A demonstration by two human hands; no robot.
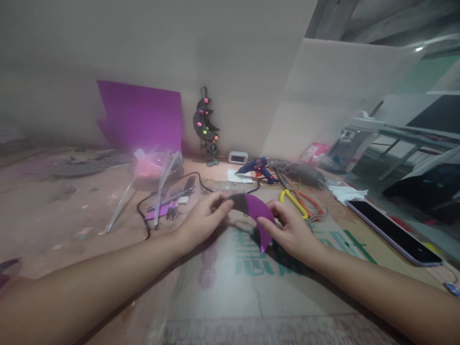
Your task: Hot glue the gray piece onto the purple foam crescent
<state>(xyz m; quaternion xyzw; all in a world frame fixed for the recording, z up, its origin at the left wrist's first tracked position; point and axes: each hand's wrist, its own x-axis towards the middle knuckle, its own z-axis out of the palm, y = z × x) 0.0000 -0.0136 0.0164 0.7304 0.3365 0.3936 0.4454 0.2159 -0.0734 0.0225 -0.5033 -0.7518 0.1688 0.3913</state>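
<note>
Purple with a dark grey far end, the crescent [261, 213] is held just above the cardboard [230, 287] on the surface [72, 225], the left hand [201, 219] pinching the grey tip and the right hand [292, 231] the purple point, each grip closed lightly on it. It looks thin, light and bendy, likely craft foam, so its edges near the tips seem the safest hold; a glue gun [257, 167] lies beyond.

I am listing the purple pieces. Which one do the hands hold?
The small curved purple piece, pinched between left hand and right hand over the cardboard. The large purple sheet leans on the wall, untouched.
</note>
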